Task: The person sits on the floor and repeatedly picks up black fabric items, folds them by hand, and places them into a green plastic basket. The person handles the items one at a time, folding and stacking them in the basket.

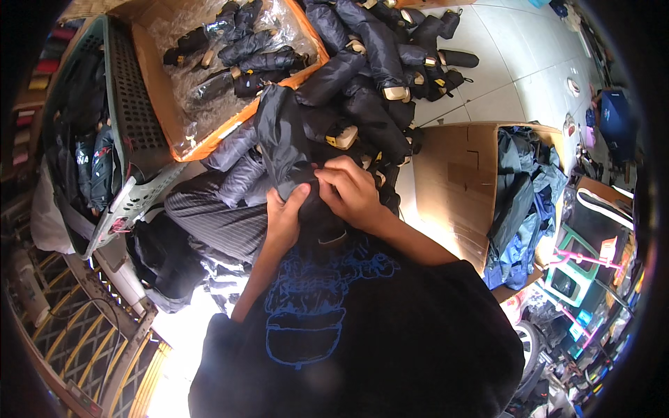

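In front of my chest I hold a black folding umbrella (280, 129), its loose, wrinkled fabric pointing away from me. My left hand (284, 214) is closed round its near part, thumb on top. The fingers of my right hand (347, 191) are pinched together at the fabric's right side; whatever small part lies between them is hidden. Just beyond both hands, a heap of rolled black folding umbrellas (380, 52) with beige handle ends covers the floor. A few greyish-purple rolled ones (240, 167) lie against my left forearm's far side.
An orange-edged carton (202, 146) lined with clear plastic holds several umbrellas at far left. Beside it stands a grey-green perforated basket (132, 97) of dark umbrellas. On the right, a cardboard box (456, 188) contains dark and blue fabric (519, 209). My striped-trousered leg (216, 216) is folded at left.
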The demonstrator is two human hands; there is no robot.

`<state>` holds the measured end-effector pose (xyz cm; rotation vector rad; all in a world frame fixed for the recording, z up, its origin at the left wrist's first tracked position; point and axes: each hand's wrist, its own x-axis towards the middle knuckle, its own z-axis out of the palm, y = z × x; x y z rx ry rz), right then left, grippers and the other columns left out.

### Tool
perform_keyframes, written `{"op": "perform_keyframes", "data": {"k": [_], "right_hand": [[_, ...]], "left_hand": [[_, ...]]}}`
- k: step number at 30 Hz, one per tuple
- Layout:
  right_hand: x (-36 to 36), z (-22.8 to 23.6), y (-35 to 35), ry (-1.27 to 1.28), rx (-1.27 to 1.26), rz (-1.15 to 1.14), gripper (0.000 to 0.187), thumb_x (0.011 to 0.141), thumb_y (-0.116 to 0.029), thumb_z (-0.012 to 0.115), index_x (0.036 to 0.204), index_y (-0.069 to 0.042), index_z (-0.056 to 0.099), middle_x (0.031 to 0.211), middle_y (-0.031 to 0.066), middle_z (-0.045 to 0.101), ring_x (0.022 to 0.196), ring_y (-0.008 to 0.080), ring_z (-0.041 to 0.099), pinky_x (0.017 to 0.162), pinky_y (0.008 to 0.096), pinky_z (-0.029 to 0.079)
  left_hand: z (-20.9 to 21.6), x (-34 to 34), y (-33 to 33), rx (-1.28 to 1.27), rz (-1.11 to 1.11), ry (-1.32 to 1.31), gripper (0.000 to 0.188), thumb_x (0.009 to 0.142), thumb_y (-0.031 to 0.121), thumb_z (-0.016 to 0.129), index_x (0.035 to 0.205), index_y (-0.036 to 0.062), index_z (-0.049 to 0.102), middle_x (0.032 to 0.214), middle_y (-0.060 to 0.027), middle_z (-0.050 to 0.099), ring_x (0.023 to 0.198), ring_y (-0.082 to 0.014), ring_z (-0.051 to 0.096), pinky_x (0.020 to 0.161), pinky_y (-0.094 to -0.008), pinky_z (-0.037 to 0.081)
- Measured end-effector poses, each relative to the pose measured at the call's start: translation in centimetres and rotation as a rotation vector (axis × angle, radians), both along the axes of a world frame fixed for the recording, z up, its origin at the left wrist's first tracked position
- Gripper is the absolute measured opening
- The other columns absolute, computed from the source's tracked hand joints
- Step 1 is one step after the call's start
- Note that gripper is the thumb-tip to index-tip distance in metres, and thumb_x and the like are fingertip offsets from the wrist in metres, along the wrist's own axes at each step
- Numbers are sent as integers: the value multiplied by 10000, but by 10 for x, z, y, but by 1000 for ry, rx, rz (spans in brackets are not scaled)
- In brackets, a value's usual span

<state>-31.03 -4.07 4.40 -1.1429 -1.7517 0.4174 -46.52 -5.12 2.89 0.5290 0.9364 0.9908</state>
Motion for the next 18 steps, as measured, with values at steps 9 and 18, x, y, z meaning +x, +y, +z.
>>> {"op": "perform_keyframes", "data": {"k": [9,18], "right_hand": [[4,-6,-9,261,-327,12,192,798,3,665,978,-14,601,948,106,571,816,226,604,714,304,486],[-1,-2,0,571,-975,23,428,874,-291,685,1129,41,597,1006,156,668,932,171,621,829,301,472]], "left_hand": [[-10,-2,1,-96,28,1,355,953,279,561,1166,-4,586,1055,-85,648,943,-160,610,883,-305,468],[-11,-9,2,261,-81,435,462,942,211,556,1307,-22,395,1335,-151,392,1194,-201,466,986,-329,397]]}}
